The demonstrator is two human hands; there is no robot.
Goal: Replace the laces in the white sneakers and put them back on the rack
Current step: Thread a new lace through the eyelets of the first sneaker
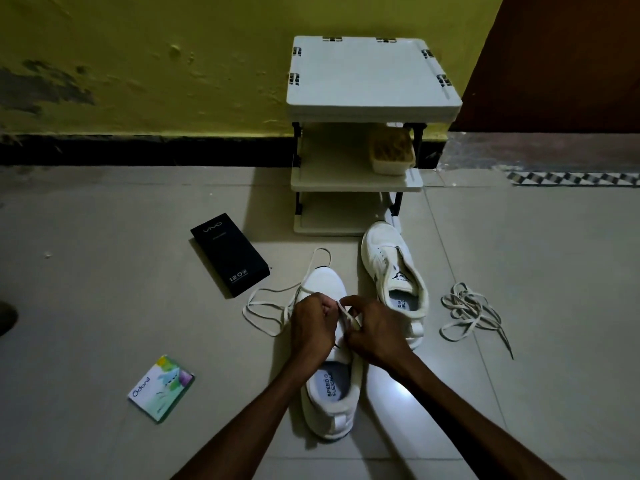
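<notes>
Two white sneakers stand on the tiled floor in front of a white rack (356,180). Over the eyelet area of the near sneaker (329,393) are both my hands. My left hand (313,329) is curled over its left side and pinches a white lace (266,306), whose long loops trail to the left past the toe. My right hand (375,336) pinches the same lace where it crosses the tongue. The far sneaker (391,271) lies to the right with no lace in it, its toe near the rack's foot.
A loose heap of laces (472,311) lies on the floor to the right. A black phone box (229,254) and a small Odonil packet (161,388) lie to the left. A brush (391,150) sits on the rack's middle shelf. A yellow wall stands behind.
</notes>
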